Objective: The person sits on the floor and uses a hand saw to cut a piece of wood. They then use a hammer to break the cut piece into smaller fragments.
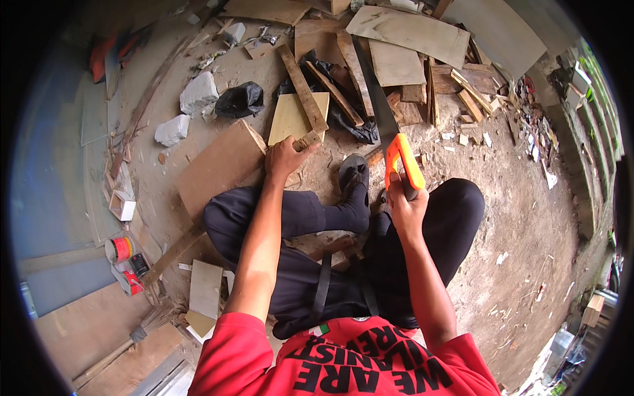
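Note:
My left hand [285, 158] grips the near end of a long narrow wooden strip [302, 89] that runs away from me over a pale square board [288, 119]. My right hand [405, 206] is closed on the orange handle [403, 162] of a handsaw, whose dark blade [373, 92] points away over the wood pile. I sit on the dirt ground with knees spread, in dark trousers, one dark sock-covered foot [354, 175] between my hands.
A brown board [218, 168] lies by my left knee. Scrap planks and plywood sheets [409, 33] pile up ahead. White stone chunks [198, 92] and a black bag [241, 99] lie at left. Small cans [122, 254] and a brush [148, 323] sit lower left.

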A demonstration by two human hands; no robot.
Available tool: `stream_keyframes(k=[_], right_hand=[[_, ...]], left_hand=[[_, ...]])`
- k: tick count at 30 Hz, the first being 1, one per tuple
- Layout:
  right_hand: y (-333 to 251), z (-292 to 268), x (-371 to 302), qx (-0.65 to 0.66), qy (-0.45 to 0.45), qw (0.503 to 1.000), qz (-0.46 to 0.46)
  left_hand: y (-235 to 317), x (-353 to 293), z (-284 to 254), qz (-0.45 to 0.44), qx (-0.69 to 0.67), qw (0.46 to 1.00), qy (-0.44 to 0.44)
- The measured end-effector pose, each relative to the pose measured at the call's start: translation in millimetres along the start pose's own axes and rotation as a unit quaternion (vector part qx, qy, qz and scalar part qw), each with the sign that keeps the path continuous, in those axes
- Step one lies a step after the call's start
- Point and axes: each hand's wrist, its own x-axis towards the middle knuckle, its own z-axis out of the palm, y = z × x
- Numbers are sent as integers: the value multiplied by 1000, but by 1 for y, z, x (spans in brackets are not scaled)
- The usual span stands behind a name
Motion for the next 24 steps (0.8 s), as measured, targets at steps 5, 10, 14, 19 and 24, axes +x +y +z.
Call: stream_keyframes(k=[5, 10, 14, 19, 24], right_hand=[[8, 15, -19, 66, 27, 996, 60], [15, 16, -24, 64, 9, 995, 70], [15, 25, -26, 77, 5, 994, 72], [12, 31, -28, 84, -7, 992, 89], [18, 22, -30, 60, 5, 993, 100]], left_hand=[[-22, 15, 9, -71, -122, 989, 35], [-15, 2, 9, 22, -55, 998, 18], [-35, 13, 17, -20, -318, 941, 117], [-57, 23, 25, -37, -189, 978, 86], [-14, 7, 24, 63, -215, 972, 74]])
